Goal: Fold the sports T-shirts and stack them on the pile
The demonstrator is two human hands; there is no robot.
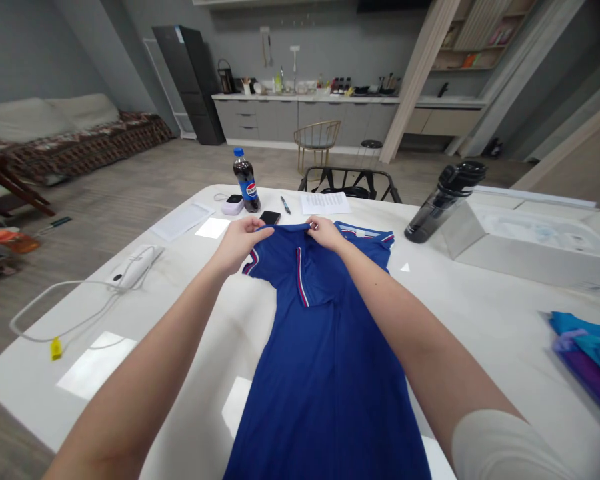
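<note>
A blue garment [310, 373] with red-and-white striped trim lies lengthwise on the white table [190, 393], its lower end running out of view toward me. Near its far end, my left hand [245, 240] pinches one end of a folded upper edge. My right hand [325, 233] grips the same edge a short way to the right. Between them the cloth is drawn fairly straight and slightly raised. One striped trim shows beside my left hand and another lies on the folded part. To the right of my right hand is the neckline [363, 233], with a pale label inside.
Beyond the garment are a cola bottle [247, 183], a phone [270, 218], a pen [285, 205] and papers [325, 203]. A white power strip [136, 267] with a cable lies left. Right are a dark tumbler [443, 203], a white box [535, 243] and folded cloth [590, 353].
</note>
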